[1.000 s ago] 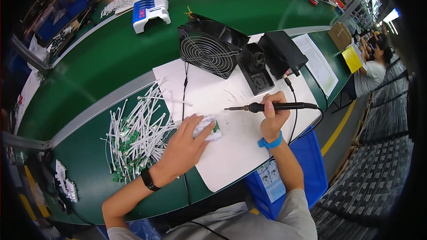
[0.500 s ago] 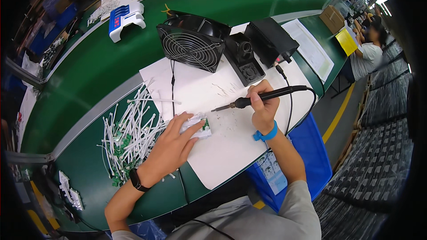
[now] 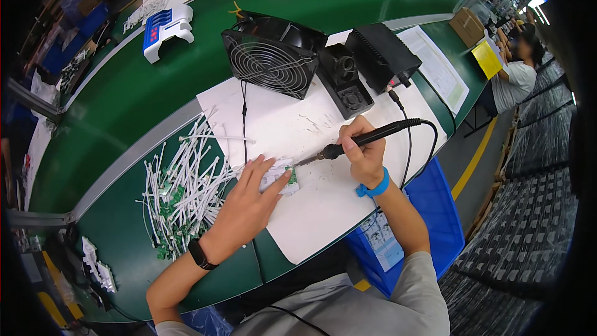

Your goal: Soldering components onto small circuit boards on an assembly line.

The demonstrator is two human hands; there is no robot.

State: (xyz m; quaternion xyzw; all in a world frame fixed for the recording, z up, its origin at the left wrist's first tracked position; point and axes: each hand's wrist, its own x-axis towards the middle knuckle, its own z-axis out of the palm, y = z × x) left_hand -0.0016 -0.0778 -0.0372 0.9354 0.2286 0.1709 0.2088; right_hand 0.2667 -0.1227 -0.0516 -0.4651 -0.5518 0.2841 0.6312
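Pen-like in my right hand (image 3: 367, 157) is a black soldering iron (image 3: 395, 127), my fingers closed around its handle. Its tip points left and meets, or nearly meets, a small green circuit board (image 3: 292, 176) set in a white block (image 3: 273, 173). Over that block lies my left hand (image 3: 245, 202), thumb and fingers holding it against the white sheet (image 3: 317, 218); part of the block is hidden beneath them. Left of this hand is a heap of white cables with small green boards (image 3: 186, 180). Dark bits and short wire pieces are scattered on the sheet.
Behind the sheet stand a black fan (image 3: 270, 65), an iron holder (image 3: 349, 93) and a black power unit (image 3: 382, 56) with a cord to the iron. A white-and-blue device (image 3: 168, 32) sits farther left. A blue bin (image 3: 441, 218) is right of the table; a co-worker (image 3: 519, 81) is beyond.
The soldering iron's tip has moved slightly left and down, from a gap beside the block to the green board. My left hand and the block have shifted a little right.
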